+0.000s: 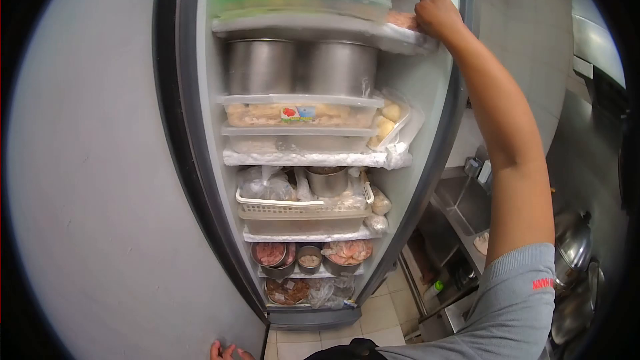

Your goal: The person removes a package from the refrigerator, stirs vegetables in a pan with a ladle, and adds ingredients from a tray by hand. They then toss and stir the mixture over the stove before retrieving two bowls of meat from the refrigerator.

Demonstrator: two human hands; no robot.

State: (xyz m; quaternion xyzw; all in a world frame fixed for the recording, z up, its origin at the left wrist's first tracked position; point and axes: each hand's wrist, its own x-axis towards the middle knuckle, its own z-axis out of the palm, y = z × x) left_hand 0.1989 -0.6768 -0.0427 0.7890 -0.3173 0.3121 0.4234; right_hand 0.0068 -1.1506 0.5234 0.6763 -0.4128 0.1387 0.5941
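Observation:
My right hand (pixel 439 16) is raised to the upper shelf of an open upright fridge. Its fingers are curled closed on a pinkish package (pixel 402 21), partly hidden and blurred. To the left of that package lies a flat clear container with a green lid (pixel 300 0). Only the fingers of my left hand (pixel 230 352) show, low in the view beside the fridge door (pixel 87 160); they are slightly apart with nothing visible in them.
Lower shelves hold steel pots (pixel 340 70), lidded plastic boxes (pixel 300 113), a white basket (pixel 303 207) of bagged food and bowls of raw meat (pixel 347 253). A bag of pale round pieces (pixel 387 123) sits at the right. Beyond the fridge stands a steel sink (pixel 463 203).

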